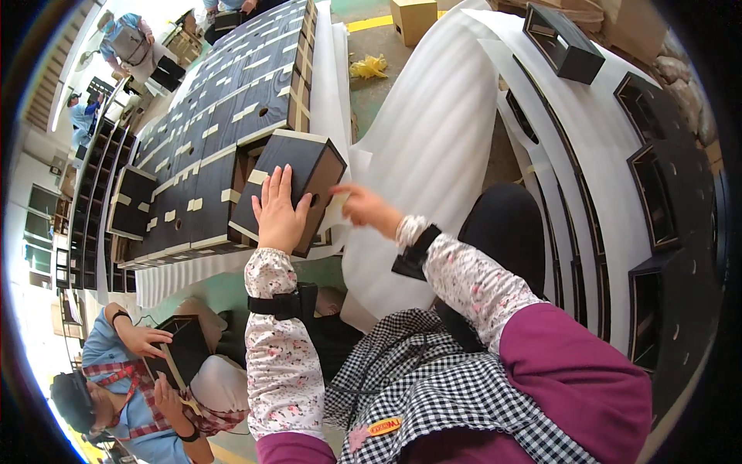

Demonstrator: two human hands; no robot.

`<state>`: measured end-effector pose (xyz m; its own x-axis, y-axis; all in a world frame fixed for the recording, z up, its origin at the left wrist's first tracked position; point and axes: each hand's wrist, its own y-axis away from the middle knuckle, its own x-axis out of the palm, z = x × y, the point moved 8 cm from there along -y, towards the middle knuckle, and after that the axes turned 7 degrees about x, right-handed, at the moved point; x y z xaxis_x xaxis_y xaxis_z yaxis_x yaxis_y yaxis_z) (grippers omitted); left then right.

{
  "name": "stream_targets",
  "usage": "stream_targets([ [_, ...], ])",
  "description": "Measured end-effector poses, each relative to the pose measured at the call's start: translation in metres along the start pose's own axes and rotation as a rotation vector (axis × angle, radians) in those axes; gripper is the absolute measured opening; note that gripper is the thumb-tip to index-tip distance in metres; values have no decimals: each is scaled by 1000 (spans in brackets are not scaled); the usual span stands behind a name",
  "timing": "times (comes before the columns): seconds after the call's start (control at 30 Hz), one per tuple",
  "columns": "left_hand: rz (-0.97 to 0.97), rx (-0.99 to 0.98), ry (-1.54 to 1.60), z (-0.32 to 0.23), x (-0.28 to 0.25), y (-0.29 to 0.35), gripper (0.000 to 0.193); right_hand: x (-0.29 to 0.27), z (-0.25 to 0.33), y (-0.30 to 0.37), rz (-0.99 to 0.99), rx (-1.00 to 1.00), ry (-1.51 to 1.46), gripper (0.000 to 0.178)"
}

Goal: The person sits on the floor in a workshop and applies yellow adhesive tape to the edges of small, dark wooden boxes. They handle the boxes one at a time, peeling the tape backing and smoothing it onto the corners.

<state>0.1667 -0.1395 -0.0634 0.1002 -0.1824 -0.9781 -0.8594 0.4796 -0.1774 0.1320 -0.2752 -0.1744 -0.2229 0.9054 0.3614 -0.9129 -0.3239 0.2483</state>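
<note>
A black wooden box point(301, 162) with cream tape along its edges sits tilted at the near corner of a stack of similar boxes point(224, 116). Its bare brown side, with a round hole, faces right. My left hand point(280, 213) lies spread on the box's black face, fingers apart, steadying it. Just right of the brown side is my right hand point(369, 210), slightly blurred, its index finger at the box's edge. A cream strip of tape point(334, 213) hangs at its pinched fingers.
White foam sheeting point(425, 131) drapes beside the stack. More open black boxes point(564, 42) stand on foam-covered rows at right. A co-worker point(139, 387) sits at lower left with a black box point(189, 348). Other people point(127, 46) stand at the far left. Yellow scrap point(369, 66) lies on the floor.
</note>
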Motion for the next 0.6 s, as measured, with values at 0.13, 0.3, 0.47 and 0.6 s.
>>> stream_targets([
  [0.13,-18,87,85,9,-6,1,63,51,2,1,62,-91,204,49],
  [0.3,-52,90,99,6,-7,1,63,55,-4,-21,114,-1,240,51],
  [0.47,-60,74,133,11,-7,1,60,40,-4,-9,12,36,407,36],
  [0.6,-86,81,195,12,-10,1,57,29,-20,19,-4,117,479,26],
])
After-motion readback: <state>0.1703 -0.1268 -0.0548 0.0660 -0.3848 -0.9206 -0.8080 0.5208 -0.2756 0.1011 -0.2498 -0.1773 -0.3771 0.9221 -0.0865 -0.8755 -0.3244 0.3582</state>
